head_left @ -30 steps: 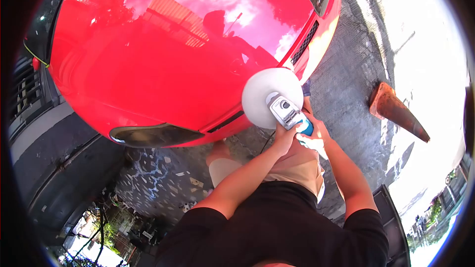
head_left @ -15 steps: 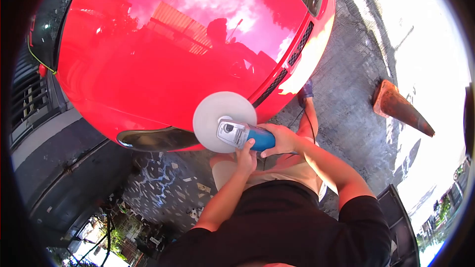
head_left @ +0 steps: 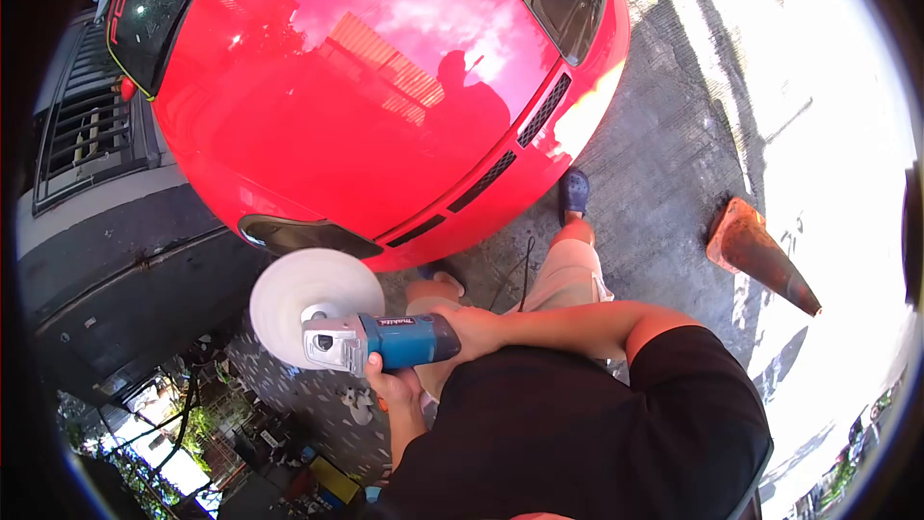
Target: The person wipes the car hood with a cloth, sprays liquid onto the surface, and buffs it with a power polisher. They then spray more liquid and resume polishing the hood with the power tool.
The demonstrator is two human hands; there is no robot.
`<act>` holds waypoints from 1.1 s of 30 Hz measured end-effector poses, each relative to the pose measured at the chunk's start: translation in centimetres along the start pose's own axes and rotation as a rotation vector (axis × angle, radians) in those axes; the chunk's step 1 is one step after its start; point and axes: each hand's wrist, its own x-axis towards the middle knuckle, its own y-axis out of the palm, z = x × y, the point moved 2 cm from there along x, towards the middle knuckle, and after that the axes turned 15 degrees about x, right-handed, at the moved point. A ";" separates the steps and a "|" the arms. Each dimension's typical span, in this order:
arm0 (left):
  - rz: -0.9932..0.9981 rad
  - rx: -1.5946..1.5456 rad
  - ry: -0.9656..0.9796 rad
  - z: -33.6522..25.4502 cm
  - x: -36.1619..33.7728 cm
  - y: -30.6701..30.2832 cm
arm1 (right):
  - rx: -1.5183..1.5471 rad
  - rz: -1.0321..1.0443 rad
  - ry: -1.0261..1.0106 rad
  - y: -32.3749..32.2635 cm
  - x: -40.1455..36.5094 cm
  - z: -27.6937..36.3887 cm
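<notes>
A blue and silver power polisher [head_left: 399,339] with a round whitish pad [head_left: 310,297] is held in front of my body. My right hand [head_left: 472,330] wraps round the rear end of its blue body. Nearer the silver head, my left hand [head_left: 393,385] grips the tool from below, thumb up against its side. The pad is beside the front corner of a shiny red car [head_left: 356,135], close to the dark headlight [head_left: 313,236]; whether they touch I cannot tell.
An orange traffic cone [head_left: 760,255] lies on its side on the concrete at the right. A power cord [head_left: 527,274] hangs near my legs. At the left are a dark low wall [head_left: 115,270] and a barred window [head_left: 91,135]. Cluttered items lie at the lower left.
Both hands and the polisher have moved left and down, off the hood's front edge. My view has shifted, with more of the car's front and my feet showing.
</notes>
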 end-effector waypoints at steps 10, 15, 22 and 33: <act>-0.060 -0.089 0.196 0.7 -8.5 1.8 | -0.090 0.260 0.175 2.1 -5.0 6.2; -0.201 -0.215 0.226 3.5 -13.5 -3.3 | -0.081 0.393 0.234 7.8 -7.1 5.8; -0.430 -0.193 0.363 9.6 -28.8 -16.0 | -0.573 0.108 0.173 6.3 -18.0 -9.1; -0.683 0.294 0.267 15.8 -45.7 -28.3 | 0.055 -1.015 1.297 8.5 -53.8 -8.6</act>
